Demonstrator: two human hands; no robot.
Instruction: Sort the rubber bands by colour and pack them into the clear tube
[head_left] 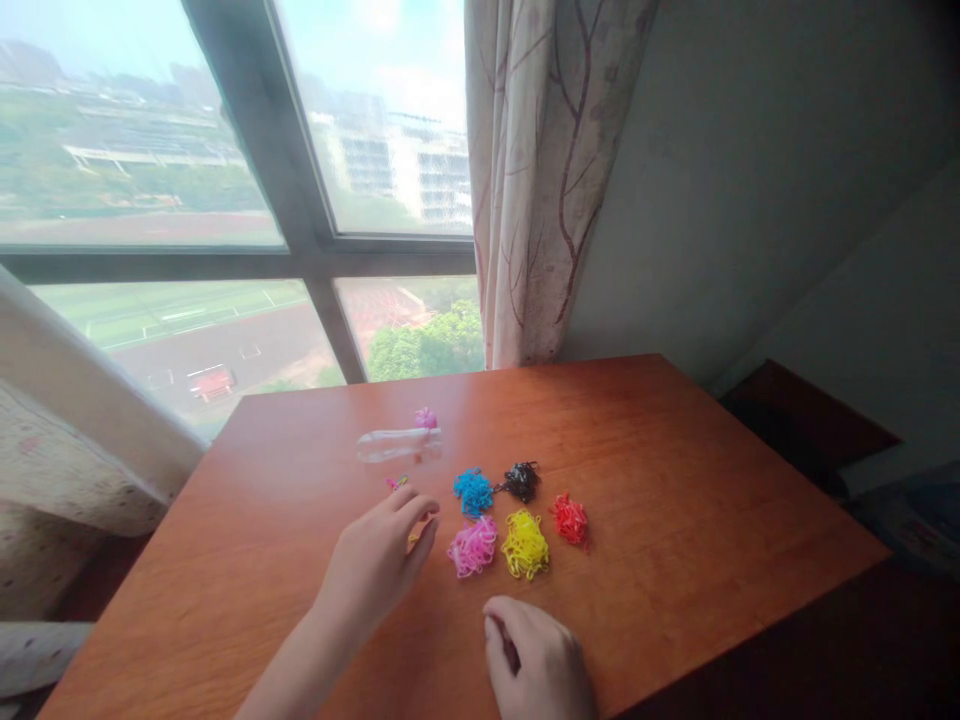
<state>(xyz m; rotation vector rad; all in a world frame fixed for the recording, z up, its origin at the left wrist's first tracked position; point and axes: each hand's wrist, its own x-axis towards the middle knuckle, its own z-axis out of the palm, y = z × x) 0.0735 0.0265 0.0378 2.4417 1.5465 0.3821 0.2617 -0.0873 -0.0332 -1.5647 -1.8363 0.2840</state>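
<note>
My left hand (384, 548) hovers over the table left of the pink pile, its fingers curved and a little apart. A small multicoloured bit (397, 483) lies just beyond its knuckles, and a trace of yellow shows between thumb and fingers. My right hand (538, 660) rests nearer me, below the yellow pile, with fingers curled and thumb against the index finger; whatever it may hold is hidden. Small rubber bands lie in separate heaps: blue (472, 492), black (521, 481), pink (472, 547), yellow (526, 545) and red (570, 520).
Toward the window lies a clear plastic bag or sleeve (397, 444), with a small pink-purple object (426, 418) behind it. The brown wooden table (697, 500) stands against a window (300, 250), with a patterned curtain (540, 180) at its back edge.
</note>
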